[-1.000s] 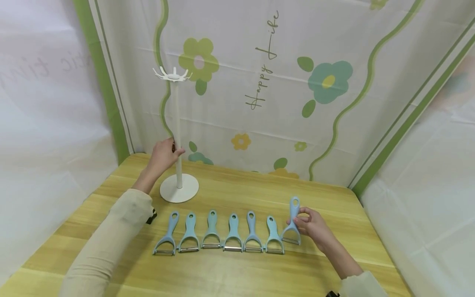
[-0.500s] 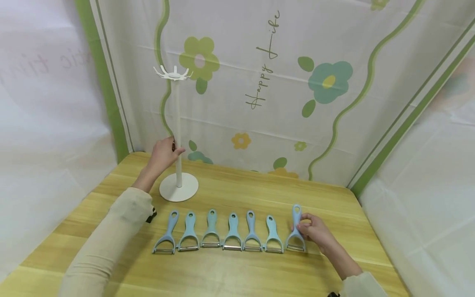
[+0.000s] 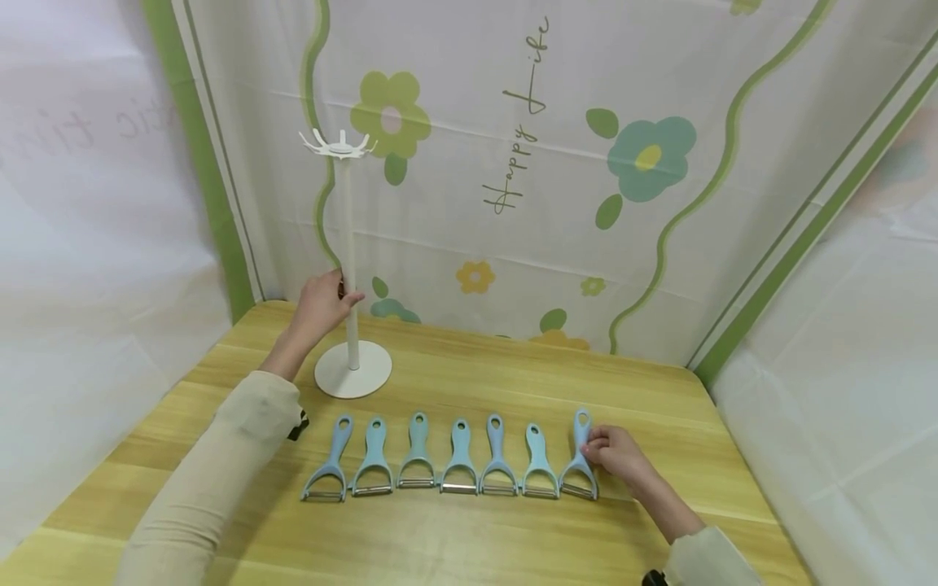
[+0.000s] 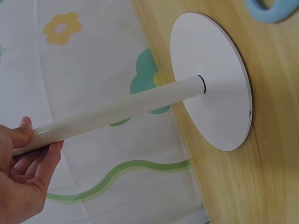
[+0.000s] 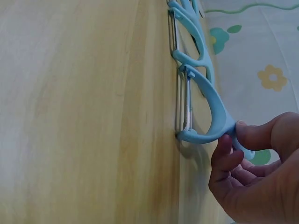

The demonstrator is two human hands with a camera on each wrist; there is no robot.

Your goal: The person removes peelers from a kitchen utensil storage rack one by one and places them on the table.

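Observation:
With my left hand point(image 3: 318, 309) I hold the pole point(image 4: 126, 106) of a white stand, thumb and fingers round it. The stand's round base point(image 4: 210, 112) sits flat on the table, and a ring of hooks point(image 3: 340, 150) tops the upright pole. My right hand point(image 3: 619, 456) pinches the handle of a light blue Y-shaped peeler point(image 5: 216, 109) at the right end of a row. Its blade end is down at the table, close beside the neighbouring teal peeler point(image 3: 538, 464). Several more blue and teal peelers point(image 3: 460, 460) lie leftward, handles pointing away from me.
The wooden table point(image 3: 469, 541) has its back edge against a white curtain point(image 3: 454, 203) printed with flowers. More curtain hangs at the left and right sides. The stand is at the back left, behind the left end of the peeler row.
My right hand has lowered the light blue peeler to the table, first moving it right, then slightly left toward the row. My left hand has stayed on the pole.

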